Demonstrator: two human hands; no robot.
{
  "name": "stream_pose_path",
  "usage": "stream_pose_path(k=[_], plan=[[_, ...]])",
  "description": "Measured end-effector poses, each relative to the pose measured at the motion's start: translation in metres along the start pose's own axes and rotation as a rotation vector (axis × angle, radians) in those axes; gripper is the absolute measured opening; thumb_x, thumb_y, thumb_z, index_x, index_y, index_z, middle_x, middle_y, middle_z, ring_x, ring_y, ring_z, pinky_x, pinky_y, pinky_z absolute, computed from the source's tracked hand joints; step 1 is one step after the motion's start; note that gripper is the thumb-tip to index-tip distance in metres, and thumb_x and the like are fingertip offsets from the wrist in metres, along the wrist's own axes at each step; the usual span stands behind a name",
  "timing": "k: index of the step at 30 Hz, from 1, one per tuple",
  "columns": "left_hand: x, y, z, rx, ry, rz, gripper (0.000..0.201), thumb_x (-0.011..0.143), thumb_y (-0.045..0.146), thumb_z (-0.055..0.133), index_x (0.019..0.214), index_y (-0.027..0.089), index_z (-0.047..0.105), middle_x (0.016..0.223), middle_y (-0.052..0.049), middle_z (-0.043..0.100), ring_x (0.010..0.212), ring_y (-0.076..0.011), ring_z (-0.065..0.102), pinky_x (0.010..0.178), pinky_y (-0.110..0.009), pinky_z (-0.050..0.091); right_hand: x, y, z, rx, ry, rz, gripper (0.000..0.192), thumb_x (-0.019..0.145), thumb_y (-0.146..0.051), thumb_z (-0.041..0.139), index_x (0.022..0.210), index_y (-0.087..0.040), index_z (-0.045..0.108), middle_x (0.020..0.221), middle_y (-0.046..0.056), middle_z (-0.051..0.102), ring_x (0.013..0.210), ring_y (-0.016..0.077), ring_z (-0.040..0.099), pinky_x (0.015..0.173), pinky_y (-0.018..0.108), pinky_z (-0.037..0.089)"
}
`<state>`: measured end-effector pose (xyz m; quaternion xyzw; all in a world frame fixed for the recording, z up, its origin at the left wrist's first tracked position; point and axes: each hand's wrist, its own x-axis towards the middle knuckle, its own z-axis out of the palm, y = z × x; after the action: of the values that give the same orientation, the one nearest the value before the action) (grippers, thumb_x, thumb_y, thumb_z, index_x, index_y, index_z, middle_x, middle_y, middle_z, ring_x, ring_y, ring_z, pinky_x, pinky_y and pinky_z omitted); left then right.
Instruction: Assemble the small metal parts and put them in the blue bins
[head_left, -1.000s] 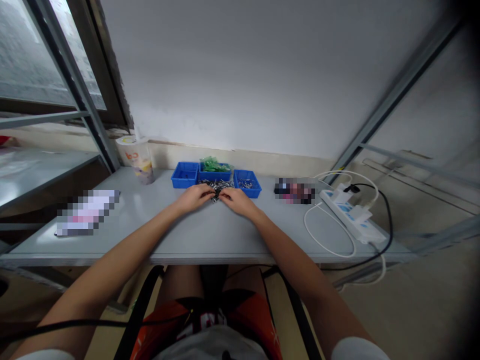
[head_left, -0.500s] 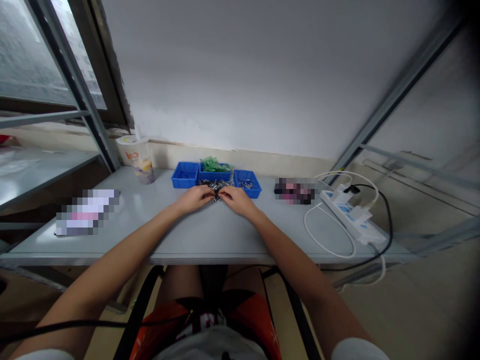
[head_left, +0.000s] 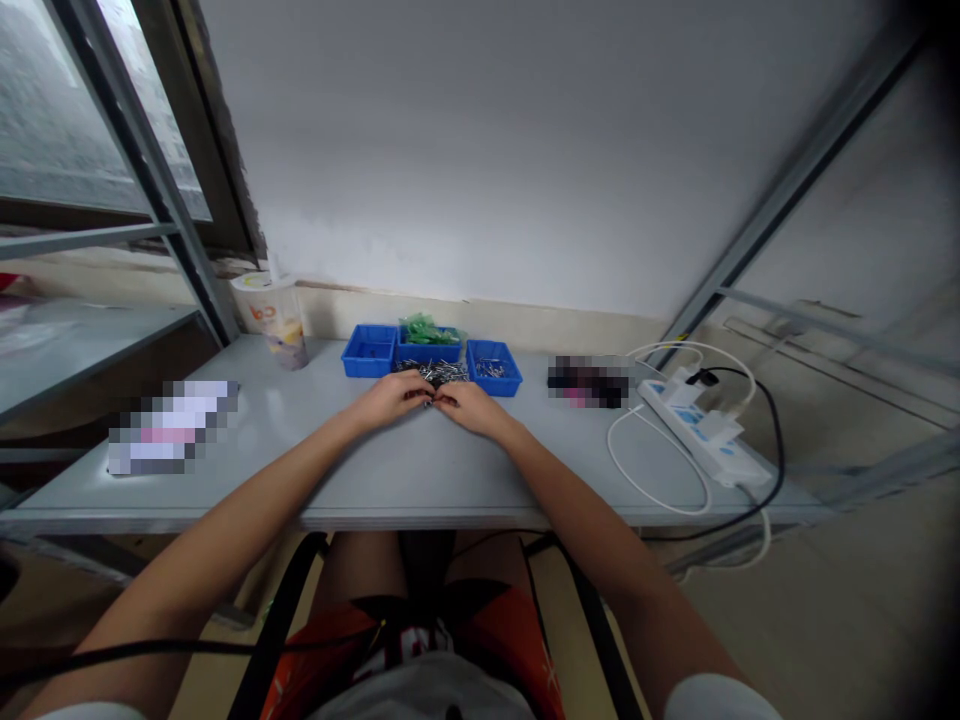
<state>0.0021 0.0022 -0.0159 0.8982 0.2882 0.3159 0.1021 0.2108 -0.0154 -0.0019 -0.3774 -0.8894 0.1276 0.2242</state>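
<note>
My left hand (head_left: 397, 395) and my right hand (head_left: 465, 402) meet at the fingertips just in front of a pile of small, thin metal pieces (head_left: 435, 372), dark and silvery. Both hands are closed in a pinch. Something small and shiny shows between the fingertips, too small to name. Behind the pile stands a blue bin (head_left: 424, 350) with green plastic bags (head_left: 421, 328) in it. To its left is another blue bin (head_left: 369, 350). A third blue bin (head_left: 495, 385), right of the pile, contains several silvery metal pieces (head_left: 491, 368).
A drink cup (head_left: 274, 320) with a straw stands at the back left of the grey table (head_left: 405, 475). A blurred-out phone-like slab (head_left: 172, 428) lies on the left, and a blurred dark item (head_left: 589, 382) on the right. A white power strip (head_left: 709, 440) with looped cables occupies the right end.
Both hands have drawn slightly toward me from the pile, and their fingertips have come closer together. More of the metal pieces shows behind them.
</note>
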Motion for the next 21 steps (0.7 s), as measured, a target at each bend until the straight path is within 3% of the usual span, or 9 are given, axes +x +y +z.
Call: stream_pose_path(k=[4,11,15,21], plan=[[0.000,0.000,0.000,-0.002,-0.021,0.015,0.019,0.090,0.028,0.052,0.098,0.019,0.068,0.088,-0.005,0.062,0.082,-0.0160,0.059,0.073,-0.026,0.045,0.001,0.002,0.001,0.005,-0.002,-0.003,0.013,0.087,-0.017,0.054,0.087,-0.015,0.067,0.079,0.003,0.065,0.071,0.0117,0.054,0.065,0.022,0.034],[0.001,0.007,-0.004,0.046,0.039,-0.124,0.021,0.089,0.034,0.054,0.092,0.017,0.066,0.084,-0.004,0.064,0.074,-0.0155,0.058,0.068,-0.025,0.043,0.001,0.011,0.001,-0.003,0.114,-0.043,0.015,0.088,-0.016,0.052,0.090,-0.016,0.067,0.083,0.003,0.065,0.076,0.0121,0.055,0.070,0.022,0.037],[0.001,0.005,-0.002,0.041,-0.014,-0.118,0.025,0.091,0.037,0.051,0.089,0.017,0.066,0.082,-0.004,0.065,0.074,-0.0164,0.058,0.068,-0.026,0.042,0.001,0.010,0.000,0.023,0.198,-0.053,0.017,0.091,-0.020,0.050,0.093,-0.017,0.066,0.089,0.004,0.066,0.081,0.0131,0.057,0.074,0.024,0.039],[0.000,0.005,0.000,0.004,-0.075,-0.091,0.026,0.092,0.036,0.048,0.093,0.017,0.066,0.087,-0.004,0.067,0.080,-0.0172,0.060,0.072,-0.027,0.043,0.000,0.003,-0.001,0.023,0.194,-0.084,0.018,0.091,-0.022,0.048,0.094,-0.018,0.065,0.090,0.003,0.066,0.083,0.0134,0.057,0.076,0.025,0.041]])
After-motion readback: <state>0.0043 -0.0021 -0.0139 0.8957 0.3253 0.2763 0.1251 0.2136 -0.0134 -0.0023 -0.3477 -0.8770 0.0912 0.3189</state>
